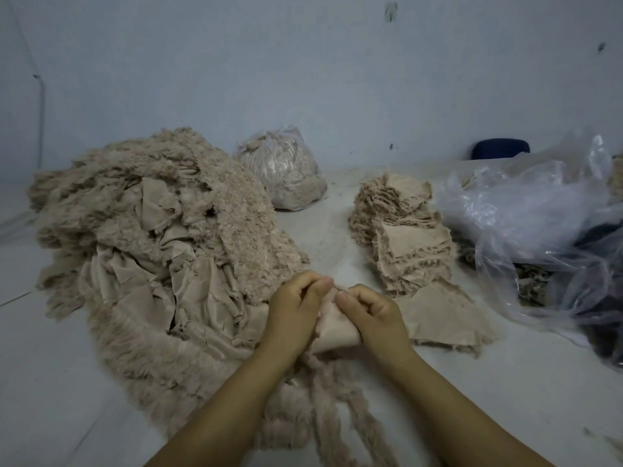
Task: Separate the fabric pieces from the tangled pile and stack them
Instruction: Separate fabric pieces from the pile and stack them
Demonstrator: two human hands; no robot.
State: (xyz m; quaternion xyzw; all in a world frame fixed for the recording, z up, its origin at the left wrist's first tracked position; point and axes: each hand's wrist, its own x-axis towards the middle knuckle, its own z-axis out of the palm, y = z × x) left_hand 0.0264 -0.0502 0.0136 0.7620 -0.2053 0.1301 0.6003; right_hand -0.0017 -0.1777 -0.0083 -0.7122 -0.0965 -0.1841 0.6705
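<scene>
Fuzzy strips hang down between my arms, closest to me, and they trail from the piece I am holding. My left hand and my right hand sit side by side with the fingers curled in, and both pinch the top edge of that piece between thumb and fingers. I think I am at the pulling-apart step: two layers seem stuck together at the edge, and I am trying to peel one from the other. Next I would need to get a good hold on just one layer with each hand and pull slowly sideways, so the fluffy edge does not rip. Just to the left of my left hand is the big pile, all bunched up and furry, so lots of work is left. Past my right hand stands the stack, and a flat piece lies right beside that hand, touching the bottom of the stack. Farther right is a crinkly clear bag. Far ahead of my hands sits a full bag by the wall. The hanging strips could catch on the pile and drag it along.
</scene>
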